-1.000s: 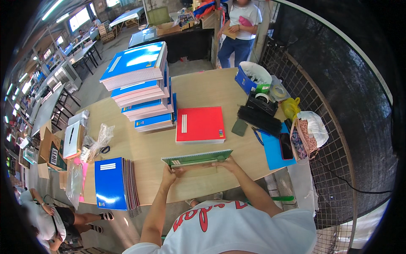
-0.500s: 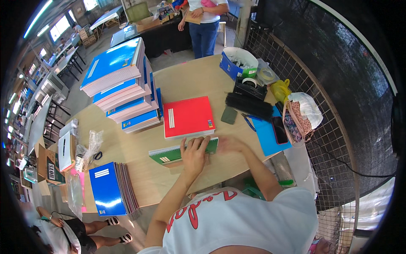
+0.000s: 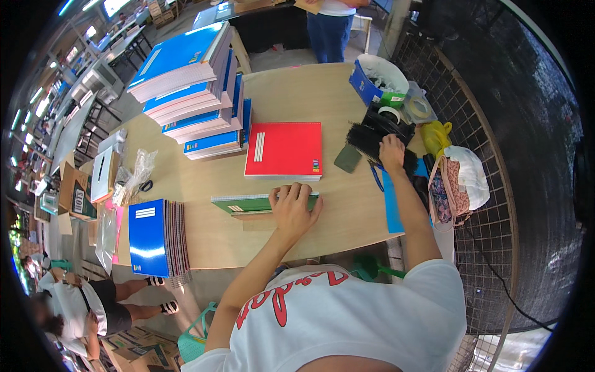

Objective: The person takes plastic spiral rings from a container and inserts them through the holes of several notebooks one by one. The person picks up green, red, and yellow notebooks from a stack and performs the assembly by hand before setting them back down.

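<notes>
My left hand [image 3: 292,208] is closed over the top of a green notebook [image 3: 251,205], which stands on its long edge near the front of the table. A red notebook [image 3: 285,150] lies flat just behind it. My right hand [image 3: 392,152] has its fingers closed around a long black bristled brush [image 3: 364,141] at the table's right side. Beside the brush lie a dark green flat pad [image 3: 348,159], a blue folder [image 3: 393,208] and scissors or a similar blue-handled tool [image 3: 377,176].
A tall stack of blue-covered notebooks [image 3: 186,56] rises at the back left. Nearer stands a pile of spiral-bound blue notebooks [image 3: 149,239]. A tape dispenser [image 3: 387,121], a blue tub [image 3: 362,84] and a bag [image 3: 455,186] line the right side. A person [image 3: 331,37] stands beyond the table.
My right hand has left the green notebook's right end and moved right and away onto the black brush. My left hand still holds the notebook, and the view has shifted.
</notes>
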A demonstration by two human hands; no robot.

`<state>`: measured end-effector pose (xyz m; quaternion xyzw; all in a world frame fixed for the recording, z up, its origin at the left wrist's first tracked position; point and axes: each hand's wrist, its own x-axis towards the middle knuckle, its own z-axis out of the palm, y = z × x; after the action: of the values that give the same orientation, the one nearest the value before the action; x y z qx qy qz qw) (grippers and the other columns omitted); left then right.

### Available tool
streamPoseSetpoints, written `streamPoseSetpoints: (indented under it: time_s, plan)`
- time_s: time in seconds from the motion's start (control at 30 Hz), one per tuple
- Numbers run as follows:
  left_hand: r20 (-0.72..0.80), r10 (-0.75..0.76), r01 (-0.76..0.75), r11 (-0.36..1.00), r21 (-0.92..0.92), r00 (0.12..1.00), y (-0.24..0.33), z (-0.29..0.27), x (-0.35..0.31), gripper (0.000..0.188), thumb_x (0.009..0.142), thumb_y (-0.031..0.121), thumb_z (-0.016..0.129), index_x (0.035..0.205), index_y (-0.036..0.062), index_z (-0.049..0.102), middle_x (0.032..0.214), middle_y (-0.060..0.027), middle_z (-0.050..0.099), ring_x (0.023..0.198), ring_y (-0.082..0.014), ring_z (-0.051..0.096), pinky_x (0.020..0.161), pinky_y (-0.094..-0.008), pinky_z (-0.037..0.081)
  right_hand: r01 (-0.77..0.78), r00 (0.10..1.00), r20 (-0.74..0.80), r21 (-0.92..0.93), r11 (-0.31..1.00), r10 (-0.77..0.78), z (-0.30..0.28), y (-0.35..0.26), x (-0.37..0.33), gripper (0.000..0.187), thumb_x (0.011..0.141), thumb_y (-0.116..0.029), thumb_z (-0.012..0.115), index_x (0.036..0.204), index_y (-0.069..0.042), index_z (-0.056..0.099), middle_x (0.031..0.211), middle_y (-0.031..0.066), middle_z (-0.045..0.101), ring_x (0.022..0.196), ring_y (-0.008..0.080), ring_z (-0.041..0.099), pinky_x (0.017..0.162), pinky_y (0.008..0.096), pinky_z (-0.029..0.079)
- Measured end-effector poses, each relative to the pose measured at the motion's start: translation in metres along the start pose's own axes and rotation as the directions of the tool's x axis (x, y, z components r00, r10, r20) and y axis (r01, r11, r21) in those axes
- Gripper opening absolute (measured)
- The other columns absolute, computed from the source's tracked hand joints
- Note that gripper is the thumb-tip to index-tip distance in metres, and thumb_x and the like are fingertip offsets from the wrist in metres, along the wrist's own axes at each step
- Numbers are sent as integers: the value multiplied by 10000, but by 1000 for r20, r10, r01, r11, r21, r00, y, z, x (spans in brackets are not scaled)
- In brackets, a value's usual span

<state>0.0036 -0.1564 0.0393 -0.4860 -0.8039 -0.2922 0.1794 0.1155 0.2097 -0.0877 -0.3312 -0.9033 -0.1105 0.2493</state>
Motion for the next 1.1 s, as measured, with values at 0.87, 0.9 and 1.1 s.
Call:
streamPoseSetpoints:
  time_s: [0.87,0.9,1.1]
  plan:
    - [0,242,-234,936,-263,970,-22,-16,-57,321,640,-6,641,908,171,650,883,10,599,804,-194,542,729,-365,338,-120,839,285,928,352,-465,-223,-146,-63,261,807,0,673,1042,-99,730,779,64,621,703,157,577,601,296,444]
    - [-10,257,-251,932,-261,966,-22,-16,-58,333,626,-6,635,909,167,650,877,12,596,802,-189,539,729,-362,331,-125,837,292,925,359,-462,-223,-149,-65,261,807,0,673,1042,-99,730,779,64,621,703,157,577,601,296,444]
    - [-28,281,-278,920,-276,959,-25,-18,-60,325,620,1,637,905,156,646,865,17,590,791,-181,540,721,-357,319,-3,862,243,880,476,-444,-228,-163,-72,209,754,-56,719,950,-128,736,771,49,625,680,218,585,612,336,466]
